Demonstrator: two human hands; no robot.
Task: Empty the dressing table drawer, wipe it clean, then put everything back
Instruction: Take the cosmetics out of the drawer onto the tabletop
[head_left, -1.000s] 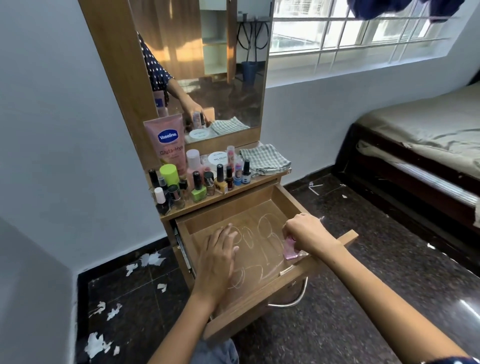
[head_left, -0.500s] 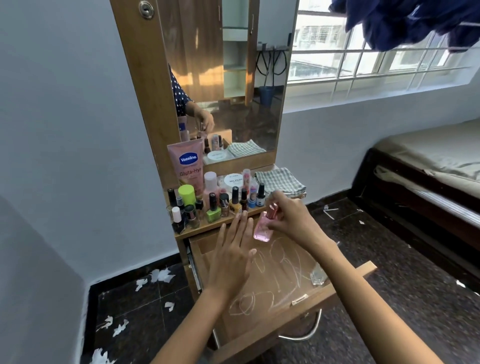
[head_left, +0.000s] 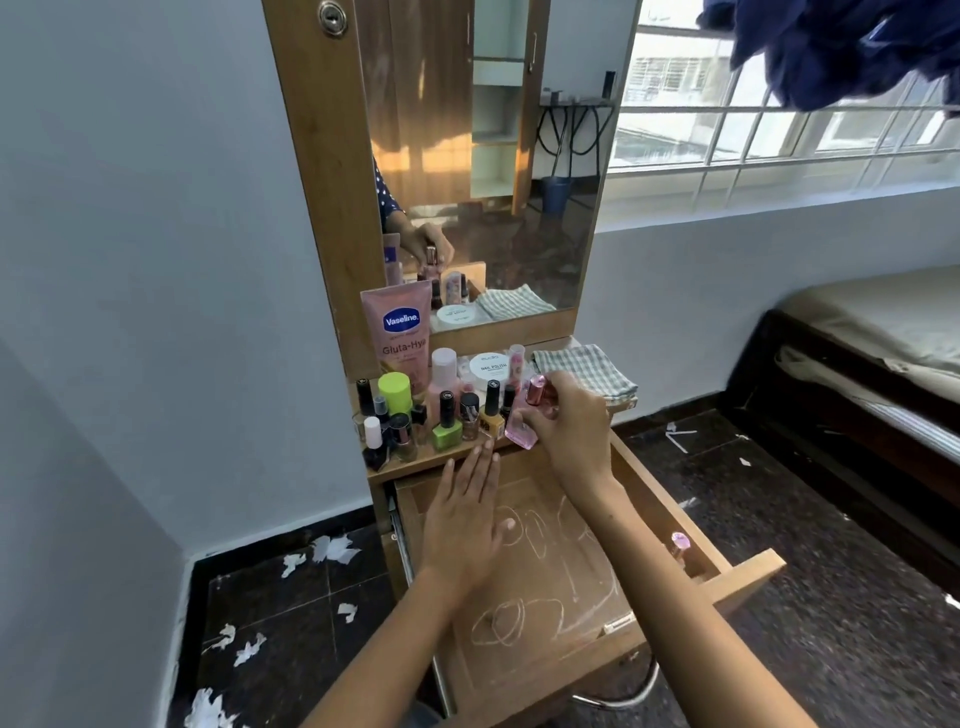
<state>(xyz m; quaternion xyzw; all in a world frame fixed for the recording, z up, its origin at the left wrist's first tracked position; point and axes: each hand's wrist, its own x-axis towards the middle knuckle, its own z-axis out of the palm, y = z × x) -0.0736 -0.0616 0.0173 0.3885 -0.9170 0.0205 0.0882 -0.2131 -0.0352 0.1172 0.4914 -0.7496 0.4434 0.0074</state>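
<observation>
My right hand (head_left: 569, 426) gripped a pink bottle (head_left: 523, 426) in curled fingers, tilted at the desk (head_left: 415, 460) edge beside the nail polishes (head_left: 447, 421); my left hand (head_left: 462, 514) hovered flat, fingers released, over the open drawer (head_left: 545, 582), where one small bottle (head_left: 679, 545) stood by the right wall

Both forearms were bare from the wrist back to the lower edge of the picture, with no sleeve, watch, bracelet or ring on them. The left hand (head_left: 462, 525) showed short, unpainted nails, and its fingers were slim. The right hand (head_left: 569, 426) wore nothing either. In the mirror (head_left: 493, 171), at its left edge, a short sleeve (head_left: 383, 200) of dark blue cloth with small white dots covered the upper arm, ending above the elbow; the reflected forearm below it was bare too.
</observation>
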